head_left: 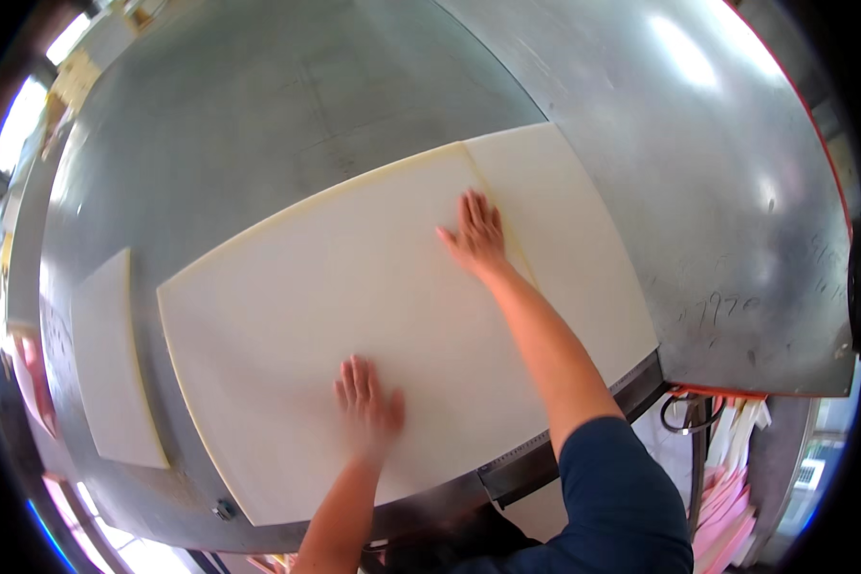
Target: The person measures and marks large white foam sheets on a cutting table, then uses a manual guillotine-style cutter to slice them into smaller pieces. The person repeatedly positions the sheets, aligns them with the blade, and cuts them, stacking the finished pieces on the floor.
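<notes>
A large white foam sheet (287,297) with yellowish edges lies on a grey metal table. My left hand (366,402) rests palm down on its near part, fingers stretched out and a little hazy. Farther off and to the right, my right hand (475,230) lies flat on the same sheet, close to its right edge, with the fingers spread. Beyond that edge a second white piece (564,220) shows, and the large sheet seems to overlap or meet it; which of the two I cannot tell. Neither hand grips anything.
A narrow white foam strip (115,373) lies apart at the left of the metal table (258,163). Near the front edge sits a small dark object (223,510). Pink and white material (727,478) hangs below the table at the right, beside a dark cable loop (684,418).
</notes>
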Demonstrator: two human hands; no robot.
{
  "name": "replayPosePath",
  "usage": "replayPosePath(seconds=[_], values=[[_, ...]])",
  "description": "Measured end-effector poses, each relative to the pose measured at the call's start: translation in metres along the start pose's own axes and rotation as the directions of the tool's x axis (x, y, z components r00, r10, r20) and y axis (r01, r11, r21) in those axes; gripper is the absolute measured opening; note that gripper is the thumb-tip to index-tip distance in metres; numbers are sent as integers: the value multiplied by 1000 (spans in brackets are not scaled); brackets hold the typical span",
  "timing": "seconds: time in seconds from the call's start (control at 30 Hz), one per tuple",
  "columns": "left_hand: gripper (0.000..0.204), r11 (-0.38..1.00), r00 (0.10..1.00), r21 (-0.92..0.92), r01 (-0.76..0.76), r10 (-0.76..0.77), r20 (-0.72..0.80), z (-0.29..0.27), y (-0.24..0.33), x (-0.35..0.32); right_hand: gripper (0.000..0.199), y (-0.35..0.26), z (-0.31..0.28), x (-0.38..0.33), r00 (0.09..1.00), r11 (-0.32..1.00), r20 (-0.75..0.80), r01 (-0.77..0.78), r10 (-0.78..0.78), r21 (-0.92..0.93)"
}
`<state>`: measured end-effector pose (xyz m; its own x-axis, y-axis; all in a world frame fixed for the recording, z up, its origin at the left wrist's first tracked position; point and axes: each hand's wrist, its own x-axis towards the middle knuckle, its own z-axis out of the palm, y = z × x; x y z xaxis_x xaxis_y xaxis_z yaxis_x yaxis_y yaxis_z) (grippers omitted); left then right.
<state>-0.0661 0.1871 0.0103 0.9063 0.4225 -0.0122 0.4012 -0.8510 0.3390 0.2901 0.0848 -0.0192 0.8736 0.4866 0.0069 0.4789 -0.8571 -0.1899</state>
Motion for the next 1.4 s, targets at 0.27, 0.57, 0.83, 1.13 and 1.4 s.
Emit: replayPosePath(seconds=[0.27, 0.57, 0.83, 1.13, 1.4], values=[[68, 985, 1000, -174, 17, -12, 26, -7, -8, 1, 72, 42, 0, -305, 990, 983, 20, 140, -139, -117], [70, 973, 997, -224, -45, 57, 46, -45, -44, -162, 70, 40, -30, -385, 977, 966, 168, 164, -130, -202], [84, 975, 969, -59, -213, 219, 117, -36, -107, -211, 66, 52, -28, -396, 980, 977, 131, 167, -150, -133], [74, 997, 997, -53, -62, 64, 42, -43, -82, -128, 63, 109, -64, -332, 995, 995, -100, -32, 22, -98], [64, 987, 997, 145, 65, -60, -42, 2, -66, -77, 68, 118, -45, -293, 995, 996, -51, -89, 89, 4]])
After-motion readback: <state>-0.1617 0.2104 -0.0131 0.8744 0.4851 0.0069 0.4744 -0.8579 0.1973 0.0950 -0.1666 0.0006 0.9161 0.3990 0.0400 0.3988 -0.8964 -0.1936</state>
